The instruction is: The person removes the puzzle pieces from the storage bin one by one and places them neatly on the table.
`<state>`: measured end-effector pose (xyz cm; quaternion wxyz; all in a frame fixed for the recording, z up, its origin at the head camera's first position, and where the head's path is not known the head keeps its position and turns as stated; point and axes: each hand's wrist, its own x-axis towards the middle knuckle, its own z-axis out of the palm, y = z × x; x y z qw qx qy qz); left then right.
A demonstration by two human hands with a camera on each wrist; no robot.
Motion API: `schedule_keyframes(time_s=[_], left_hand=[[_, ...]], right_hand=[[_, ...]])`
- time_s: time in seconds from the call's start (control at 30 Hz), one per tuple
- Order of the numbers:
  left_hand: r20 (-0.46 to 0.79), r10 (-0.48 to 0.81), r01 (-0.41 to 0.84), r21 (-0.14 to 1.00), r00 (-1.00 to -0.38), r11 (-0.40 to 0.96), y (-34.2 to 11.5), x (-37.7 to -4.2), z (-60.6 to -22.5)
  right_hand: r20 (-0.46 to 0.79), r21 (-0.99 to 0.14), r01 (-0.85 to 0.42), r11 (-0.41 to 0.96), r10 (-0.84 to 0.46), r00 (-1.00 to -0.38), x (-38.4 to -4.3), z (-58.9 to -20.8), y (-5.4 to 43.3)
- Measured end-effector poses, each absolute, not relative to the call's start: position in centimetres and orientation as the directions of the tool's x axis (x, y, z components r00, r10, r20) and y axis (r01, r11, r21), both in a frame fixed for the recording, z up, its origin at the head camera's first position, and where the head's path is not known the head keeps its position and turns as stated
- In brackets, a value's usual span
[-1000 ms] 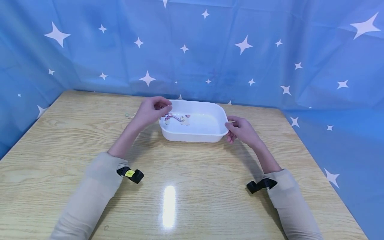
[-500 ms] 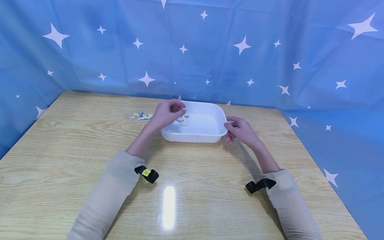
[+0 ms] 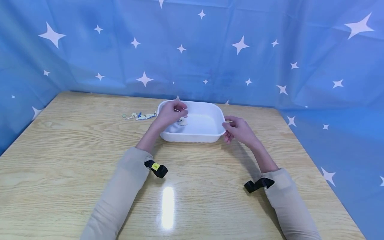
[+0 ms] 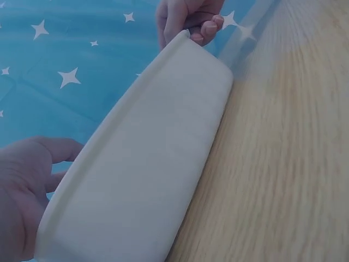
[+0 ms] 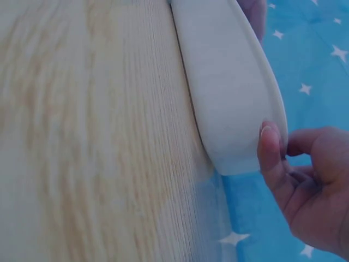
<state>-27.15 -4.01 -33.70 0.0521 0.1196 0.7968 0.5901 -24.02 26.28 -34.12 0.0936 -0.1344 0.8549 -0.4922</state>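
Though a scrap point(image 3: 182, 122) lies in the tub point(image 3: 207, 124), more scraps point(image 3: 146, 116) still lie on the table point(image 3: 210, 176); the right hand point(image 3: 240, 132) pinches the rim point(image 3: 192, 134), the left hand point(image 3: 169, 115) half-curls, hold unclear.

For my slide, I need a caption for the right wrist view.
Right hand grips one end of the white tub on the table, starry cloth behind.

Tray point(image 3: 201, 125) partly behind left hand point(image 3: 170, 114)
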Motion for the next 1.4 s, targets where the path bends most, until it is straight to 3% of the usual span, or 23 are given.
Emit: schedule_keyframes(time_s=[0.2, 0.5, 0.97, 1.4], left_hand=[[-0.023, 0.234, 0.047, 0.957, -0.972, 0.287, -3.6, -28.0, -34.0], [-0.114, 0.211, 0.001, 0.877, -0.971, 0.480, -3.3, -28.5, -34.4], [-0.088, 0.283, 0.128, 0.741, -0.955, 0.659, -2.9, -28.7, -34.9], [-0.114, 0.302, 0.115, 0.754, -0.947, 0.647, -2.8, -28.2, -34.6]], right_hand=[[-0.026, -0.873, -0.135, 0.468, -0.321, -0.947, -24.0, -34.2, 26.3], [-0.035, -0.870, -0.129, 0.476, -0.321, -0.946, -24.0, -34.2, 26.1], [-0.030, -0.869, -0.133, 0.476, -0.320, -0.947, -24.0, -34.1, 26.2], [-0.034, -0.867, -0.129, 0.480, -0.316, -0.948, -23.9, -34.1, 26.2]])
